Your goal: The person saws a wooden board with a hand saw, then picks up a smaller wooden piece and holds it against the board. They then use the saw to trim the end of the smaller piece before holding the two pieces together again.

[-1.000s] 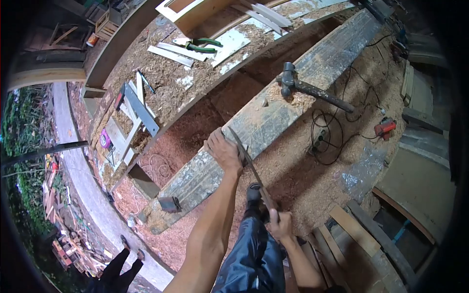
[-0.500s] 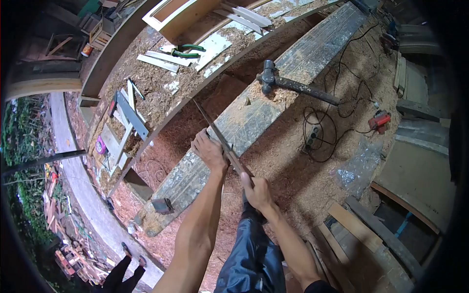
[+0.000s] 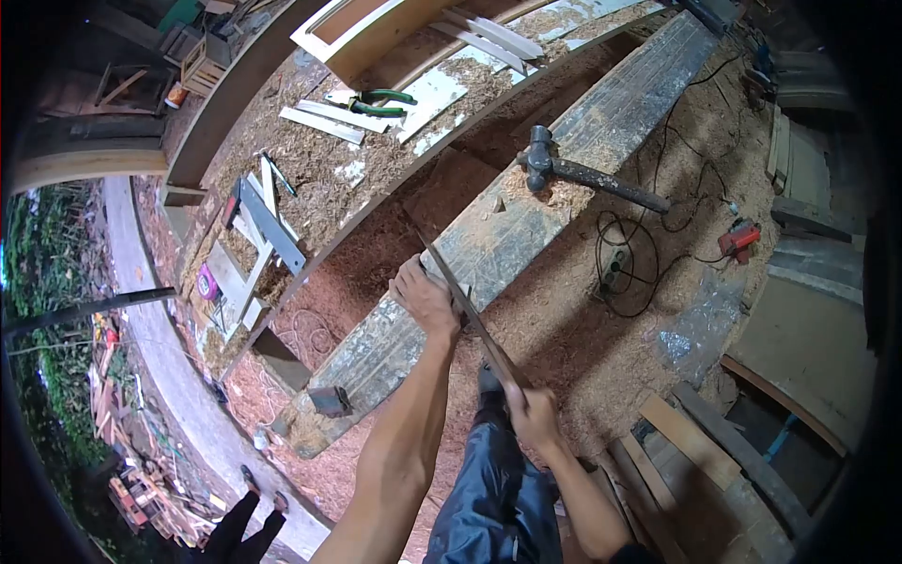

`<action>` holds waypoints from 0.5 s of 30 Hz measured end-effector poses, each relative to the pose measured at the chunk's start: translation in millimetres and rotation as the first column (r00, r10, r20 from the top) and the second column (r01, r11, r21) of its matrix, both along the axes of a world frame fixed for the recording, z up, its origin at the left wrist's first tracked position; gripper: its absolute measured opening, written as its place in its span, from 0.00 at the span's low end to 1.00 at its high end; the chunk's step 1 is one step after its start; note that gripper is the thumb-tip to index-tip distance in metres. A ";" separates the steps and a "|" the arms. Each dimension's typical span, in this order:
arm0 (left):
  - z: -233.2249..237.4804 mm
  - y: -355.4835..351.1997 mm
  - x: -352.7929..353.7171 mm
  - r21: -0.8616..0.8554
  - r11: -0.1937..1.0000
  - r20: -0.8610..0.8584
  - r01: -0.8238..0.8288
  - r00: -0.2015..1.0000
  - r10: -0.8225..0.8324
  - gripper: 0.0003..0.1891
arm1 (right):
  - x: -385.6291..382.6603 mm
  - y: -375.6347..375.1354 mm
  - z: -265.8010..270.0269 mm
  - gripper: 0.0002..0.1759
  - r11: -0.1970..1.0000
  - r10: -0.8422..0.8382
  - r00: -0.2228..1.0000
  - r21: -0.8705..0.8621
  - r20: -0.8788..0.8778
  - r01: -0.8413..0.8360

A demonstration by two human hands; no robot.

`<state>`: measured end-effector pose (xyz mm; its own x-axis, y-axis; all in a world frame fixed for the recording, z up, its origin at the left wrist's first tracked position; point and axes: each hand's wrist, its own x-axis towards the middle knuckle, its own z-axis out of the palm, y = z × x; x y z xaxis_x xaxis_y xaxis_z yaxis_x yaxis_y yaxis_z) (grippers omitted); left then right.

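Handsaw (image 3: 470,315) slants across the near stretch of the plank (image 3: 601,122), its blade crossing the plank's width. Just short of the plank, our right hand (image 3: 533,414) is clenched around the saw's handle. Our left hand (image 3: 427,296) presses palm-down on the plank, beside the blade. Farther along the plank rests a hammer (image 3: 587,174). Beyond the plank lie green pliers (image 3: 376,101).

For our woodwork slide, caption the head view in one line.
Left hand braces a plank; right hand holds a handsaw across it, hammer lying farther along.
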<state>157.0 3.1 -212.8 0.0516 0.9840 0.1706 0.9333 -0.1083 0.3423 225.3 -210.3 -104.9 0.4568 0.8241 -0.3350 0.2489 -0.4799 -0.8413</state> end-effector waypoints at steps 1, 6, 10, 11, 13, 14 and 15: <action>-0.2 0.3 1.9 0.023 1.000 0.021 0.005 1.000 -0.005 0.15 | 1.8 -18.5 7.4 0.27 0.999 -0.030 0.999 0.032 -0.023 0.030; 4.3 2.8 1.5 0.006 1.000 0.029 0.026 0.999 -0.026 0.16 | 3.4 33.6 -31.5 0.29 0.998 -0.002 0.999 0.055 -0.035 0.004; 0.7 4.0 0.4 0.089 0.995 -0.005 0.039 0.999 -0.039 0.16 | 8.0 38.6 -17.1 0.30 0.999 0.025 0.994 -0.027 -0.104 -0.028; -1.3 3.5 1.4 0.094 0.995 -0.012 0.026 1.000 -0.025 0.15 | 2.2 11.1 -14.1 0.30 0.999 0.023 0.997 -0.025 -0.078 -0.025; -2.1 1.9 0.7 0.065 0.998 0.023 0.014 1.000 -0.015 0.15 | -8.2 -24.9 -0.1 0.30 0.994 -0.075 0.994 0.074 -0.082 0.081; -2.0 3.4 1.0 0.036 0.999 0.063 0.003 0.998 -0.006 0.15 | -10.4 -29.3 1.9 0.30 0.967 -0.174 0.981 0.172 -0.091 0.187; -0.3 3.0 1.5 0.079 0.997 0.030 0.009 0.999 -0.012 0.14 | -6.1 -16.3 -2.3 0.30 0.996 -0.071 0.995 0.044 -0.071 0.074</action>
